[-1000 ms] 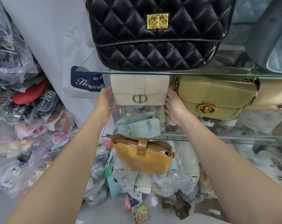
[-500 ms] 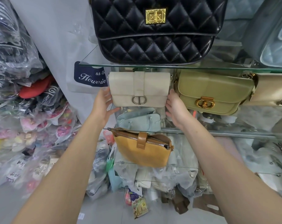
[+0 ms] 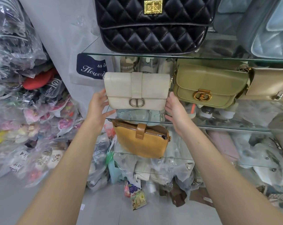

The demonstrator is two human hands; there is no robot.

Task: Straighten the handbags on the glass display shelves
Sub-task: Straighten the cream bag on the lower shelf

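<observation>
A cream flap handbag (image 3: 135, 90) with a silver clasp stands upright on the middle glass shelf (image 3: 218, 125). My left hand (image 3: 99, 105) presses its left end and my right hand (image 3: 174, 108) its right end, so the bag is gripped between them. Right beside it sits an olive green bag (image 3: 207, 85) with a gold clasp, then a beige bag (image 3: 270, 85). A black quilted bag (image 3: 153, 28) stands on the upper glass shelf (image 3: 137, 55). A mustard bag (image 3: 142, 140) leans on the lower shelf.
Pale blue bags (image 3: 267, 28) fill the upper right. A heap of plastic-wrapped goods (image 3: 23, 98) lines the left side. More wrapped items (image 3: 153, 172) and a snack packet (image 3: 137, 198) lie under the shelves on the grey floor. A white shopping bag (image 3: 90, 69) hangs left of the shelves.
The cream bag has come forward from under the upper shelf and now shows its whole front. Both hands stayed at its ends. The view has tilted down slightly.
</observation>
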